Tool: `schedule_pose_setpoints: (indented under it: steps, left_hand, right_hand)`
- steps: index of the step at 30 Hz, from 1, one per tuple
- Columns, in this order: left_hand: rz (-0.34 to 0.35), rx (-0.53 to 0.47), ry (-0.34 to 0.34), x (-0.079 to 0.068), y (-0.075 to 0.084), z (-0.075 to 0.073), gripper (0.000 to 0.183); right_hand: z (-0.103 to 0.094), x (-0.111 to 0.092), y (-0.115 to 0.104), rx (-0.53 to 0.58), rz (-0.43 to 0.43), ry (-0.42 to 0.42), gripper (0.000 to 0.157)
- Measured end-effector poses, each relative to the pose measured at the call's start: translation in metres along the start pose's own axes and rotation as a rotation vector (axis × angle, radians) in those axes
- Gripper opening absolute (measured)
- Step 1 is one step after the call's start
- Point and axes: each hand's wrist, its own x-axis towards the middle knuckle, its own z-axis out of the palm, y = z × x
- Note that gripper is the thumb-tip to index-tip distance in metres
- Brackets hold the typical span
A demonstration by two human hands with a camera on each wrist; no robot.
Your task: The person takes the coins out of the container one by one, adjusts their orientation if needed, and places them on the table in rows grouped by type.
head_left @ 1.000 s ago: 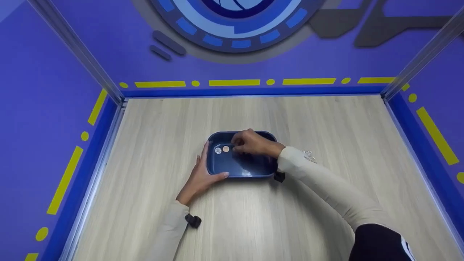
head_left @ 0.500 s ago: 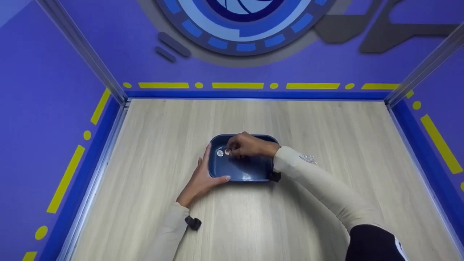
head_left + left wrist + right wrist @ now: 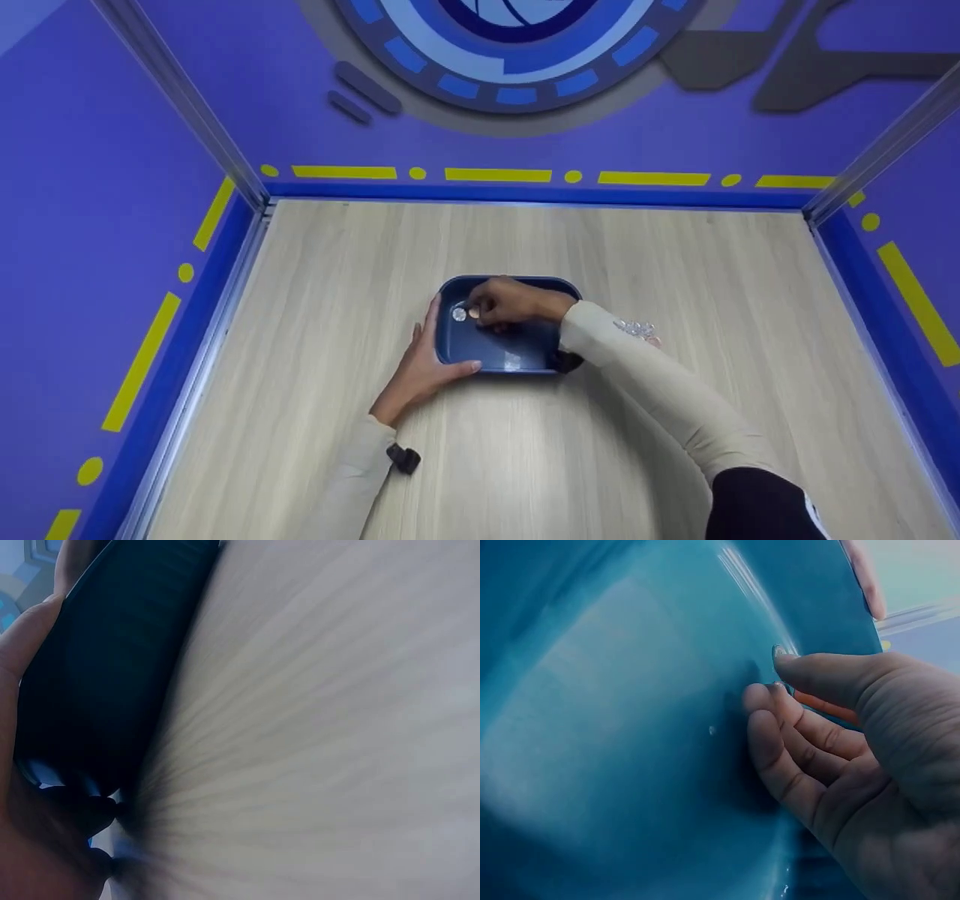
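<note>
A dark blue rectangular tray [image 3: 517, 349] with rounded corners lies on the wooden table. My left hand [image 3: 424, 367] grips its left end, thumb along the front rim and fingers against the outer left wall. In the left wrist view, the tray's dark outer side [image 3: 112, 667] shows beside that hand. Inside the tray lie a clear faceted round gem [image 3: 459, 314] and an orange round gem [image 3: 474, 312]. My right hand [image 3: 514, 300] is curled low in the tray, fingertips at the orange gem, partly covering it. Whether its thumb and fingers pinch anything is unclear in the right wrist view.
Several small clear and pinkish gems [image 3: 639, 330] lie on the table [image 3: 720, 285] right of the tray, partly behind the right sleeve [image 3: 645, 375]. Blue wall panels [image 3: 480, 150] with yellow marks enclose the back and sides.
My right hand has moved left inside the tray, from beside the orange gem to right over its edge, and now partly covers it. My left hand keeps its grip on the tray.
</note>
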Motion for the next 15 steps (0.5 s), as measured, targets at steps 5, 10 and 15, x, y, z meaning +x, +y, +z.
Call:
schedule_pose_setpoints:
  steps: [5, 10, 15]
  left_hand:
    - [-0.006, 0.014, -0.007, 0.0002, 0.0004, 0.0006, 0.137]
    - [-0.010, 0.013, 0.001, 0.0004, 0.0004, 0.0004, 0.136]
    - [-0.015, 0.018, 0.006, 0.0005, 0.0003, 0.0007, 0.137]
  right_hand:
    - [-0.0008, -0.0010, 0.0020, -0.020, -0.008, -0.013, 0.028]
    - [-0.0026, -0.0024, 0.0036, 0.030, 0.004, -0.030, 0.034]
    - [-0.0038, -0.0028, 0.0023, 0.036, 0.020, -0.020, 0.032]
